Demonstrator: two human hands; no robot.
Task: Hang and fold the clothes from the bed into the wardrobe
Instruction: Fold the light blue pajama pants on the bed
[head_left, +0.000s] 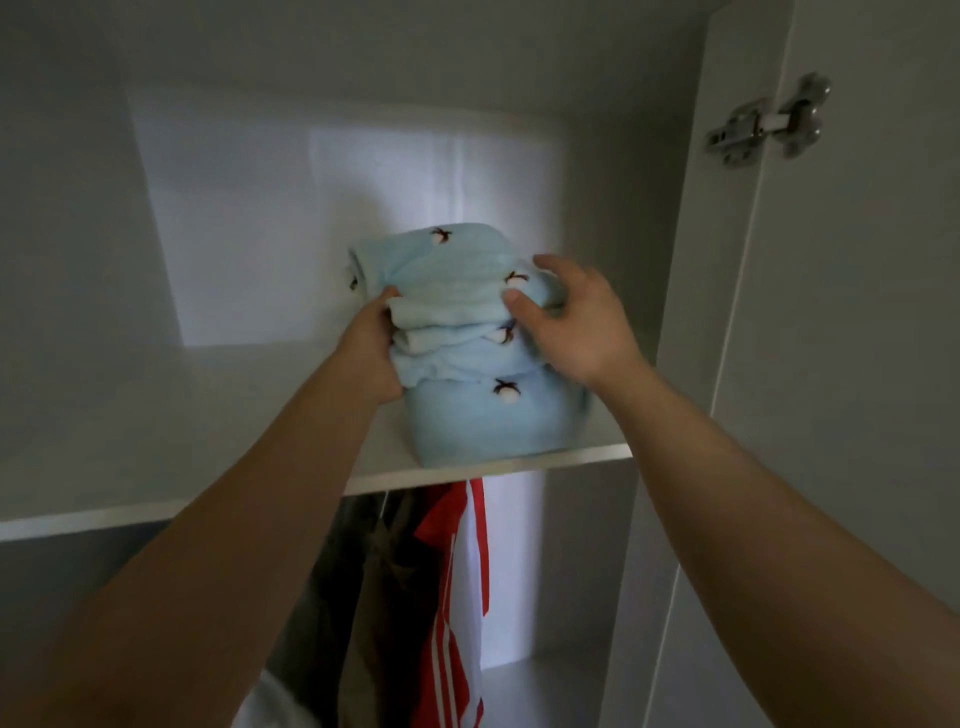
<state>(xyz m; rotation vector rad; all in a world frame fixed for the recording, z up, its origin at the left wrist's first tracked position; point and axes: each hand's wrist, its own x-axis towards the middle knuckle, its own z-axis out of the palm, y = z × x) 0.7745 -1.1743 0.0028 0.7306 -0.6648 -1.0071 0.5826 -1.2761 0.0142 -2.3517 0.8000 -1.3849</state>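
Observation:
A folded light-blue fleece garment (483, 421) with small white-and-brown motifs rests in a stack on the white wardrobe shelf (156, 415), near the shelf's front right. My left hand (371, 353) grips the stack's left side, fingers tucked into the folds. On the right side of the upper folds lies my right hand (571, 322), thumb pressing the front and fingers curled over the top. Both arms reach up from below.
Under the shelf hang a red-and-white striped garment (457, 623) and dark clothes (363, 597). The wardrobe's right wall (675, 312) stands close to the stack. An open door with a metal hinge (769, 122) is at the right.

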